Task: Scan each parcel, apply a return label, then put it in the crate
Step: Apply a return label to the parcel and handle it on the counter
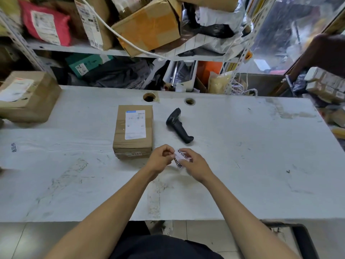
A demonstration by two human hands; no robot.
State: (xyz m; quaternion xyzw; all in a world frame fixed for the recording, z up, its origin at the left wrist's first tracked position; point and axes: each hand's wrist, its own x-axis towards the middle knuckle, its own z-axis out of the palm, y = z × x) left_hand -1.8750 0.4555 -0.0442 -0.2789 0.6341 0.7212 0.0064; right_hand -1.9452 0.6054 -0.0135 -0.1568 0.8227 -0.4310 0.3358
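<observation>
A small brown cardboard parcel [133,131] with a white shipping label on top lies on the white table [242,156]. A black handheld scanner [178,125] lies just right of it, untouched. In front of the parcel, both hands meet over the table. My left hand [162,158] and my right hand [194,163] pinch a strip of white return labels [182,156] with black print between their fingertips. The strip is partly hidden by the fingers.
A larger cardboard box [26,96] sits at the table's far left. Shelves [74,47] behind are packed with parcels, bags and boxes. Two round cable holes [149,97] are near the back edge. A dark crate rim [306,242] shows at the lower right.
</observation>
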